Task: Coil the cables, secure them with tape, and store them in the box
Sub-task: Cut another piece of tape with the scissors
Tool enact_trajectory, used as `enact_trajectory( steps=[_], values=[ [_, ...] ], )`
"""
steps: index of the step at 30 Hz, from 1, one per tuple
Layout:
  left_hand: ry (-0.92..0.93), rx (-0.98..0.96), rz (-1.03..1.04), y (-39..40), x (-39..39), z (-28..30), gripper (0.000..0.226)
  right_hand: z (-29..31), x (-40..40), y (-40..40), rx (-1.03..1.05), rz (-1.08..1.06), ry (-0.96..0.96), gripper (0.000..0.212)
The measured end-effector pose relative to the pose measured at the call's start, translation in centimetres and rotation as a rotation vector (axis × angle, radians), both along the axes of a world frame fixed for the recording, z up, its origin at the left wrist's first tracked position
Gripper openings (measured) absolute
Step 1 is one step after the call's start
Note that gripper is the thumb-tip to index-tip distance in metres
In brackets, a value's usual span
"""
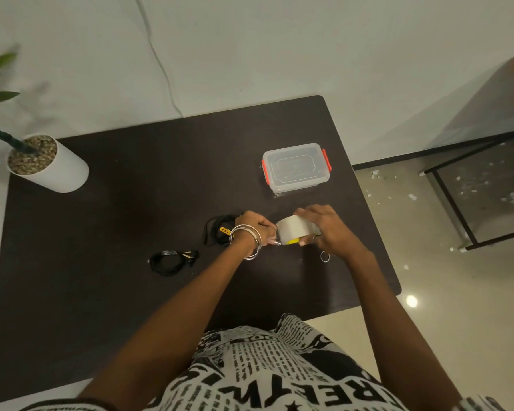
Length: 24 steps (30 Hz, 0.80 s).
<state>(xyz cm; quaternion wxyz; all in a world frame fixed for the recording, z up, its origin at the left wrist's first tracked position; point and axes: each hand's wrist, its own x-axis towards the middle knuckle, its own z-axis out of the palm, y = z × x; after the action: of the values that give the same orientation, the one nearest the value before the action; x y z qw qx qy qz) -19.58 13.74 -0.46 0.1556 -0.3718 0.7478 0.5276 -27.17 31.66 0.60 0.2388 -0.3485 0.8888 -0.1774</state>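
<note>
Tape roll [294, 231]: held above the dark table [131, 203], between my hands
Right hand [324, 229]: fingers curled over the roll
Left hand [257, 228]: pinching the tape end, bangles at wrist
Cables: one coil [168, 262] near my left forearm, another [220, 229] behind the left hand
Box [296, 167]: lid on, beyond my hands
Writing: shirt print unreadable

dark table [101, 262] | on it: box [296, 167], two coiled cables [166, 262], plant pot [51, 164]

Dark table [101, 232] against white wall [279, 40], glossy floor [428, 277], potted plant [46, 163].
</note>
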Motion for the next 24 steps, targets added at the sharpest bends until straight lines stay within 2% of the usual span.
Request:
enact_trajectory(
  steps=[3,9,14,17,19,21,24],
  values=[
    [-0.010,-0.006,-0.073,-0.5,-0.3,0.7,0.011,0.0,-0.1,0.0,0.024,0.012,-0.001,0.073],
    [-0.041,0.329,-0.013,-1.6,0.2,1.6,0.020,0.2,-0.2,-0.2,0.058,0.012,0.004,0.074],
    [-0.038,0.298,0.011,-2.0,0.2,1.9,0.022,0.4,-0.1,-0.5,0.066,0.009,0.002,0.074],
    [-0.082,0.346,0.035,-1.7,0.1,2.0,0.016,0.3,-0.3,-0.5,0.035,-0.034,-0.007,0.074],
    [-0.105,0.388,0.096,-1.2,0.2,2.2,0.016,0.3,-0.4,0.1,-0.007,-0.048,-0.036,0.078],
    [-0.093,0.379,0.125,-0.7,0.1,2.2,0.006,0.3,-0.3,1.3,-0.111,-0.108,-0.136,0.084],
    [-0.081,0.390,0.161,-0.2,0.1,2.3,0.005,0.4,0.8,3.0,-0.364,-0.421,-0.332,0.076]
  ],
)
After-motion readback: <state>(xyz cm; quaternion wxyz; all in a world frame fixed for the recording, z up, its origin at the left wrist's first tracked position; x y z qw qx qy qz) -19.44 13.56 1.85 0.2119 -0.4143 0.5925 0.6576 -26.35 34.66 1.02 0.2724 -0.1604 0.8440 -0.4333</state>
